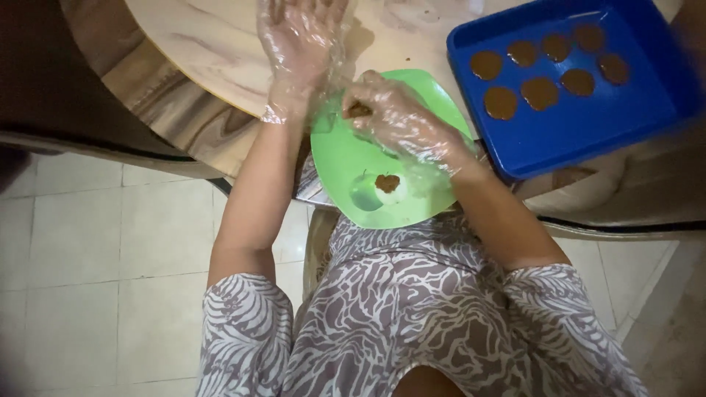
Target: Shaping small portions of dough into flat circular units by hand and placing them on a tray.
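1. Gloves of clear plastic covered both hands; the right hand (401, 121) pinched a small brown lump (359, 110) over the green plate (434, 95).
2. Left hand (298, 40) lay flat on the table (198, 44), grip released.
3. Brown patties (540, 92) sat in the blue tray (588, 136).

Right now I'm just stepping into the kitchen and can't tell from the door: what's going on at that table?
A person in clear plastic gloves works over a green plate at the table edge. The right hand pinches a small brown lump above the plate; the left hand rests open on the table. On the plate sits a white piece topped with brown paste. A blue tray to the right holds seven flat brown patties.
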